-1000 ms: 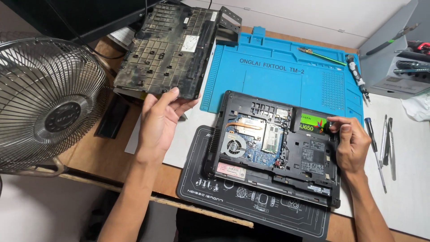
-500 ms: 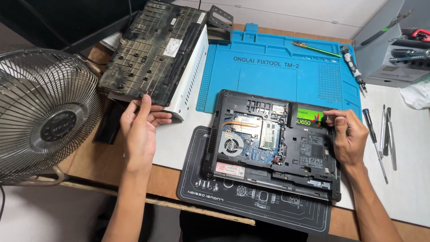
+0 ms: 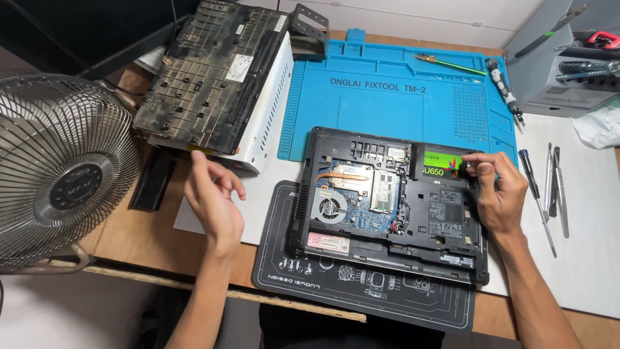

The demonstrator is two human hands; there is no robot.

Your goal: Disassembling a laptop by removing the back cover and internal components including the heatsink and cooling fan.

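Now that the removed bottom cover (image 3: 216, 71) lies on the white box (image 3: 271, 97) up and left of the opened laptop (image 3: 387, 200), our left hand (image 3: 213, 200) has let go and hovers open beside the laptop's left edge. Our right hand (image 3: 497, 187) pinches the green drive (image 3: 442, 169) in its top-right bay, freeing us to work inside.

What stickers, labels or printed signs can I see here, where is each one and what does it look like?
Drive label: green and black rectangle, laptop's upper right bay, at the right hand.
Pink sticker: small rectangle, laptop's lower left.
White sticker: squarish, on the removed cover, upper left.
Blue mat: white lettering near its top.
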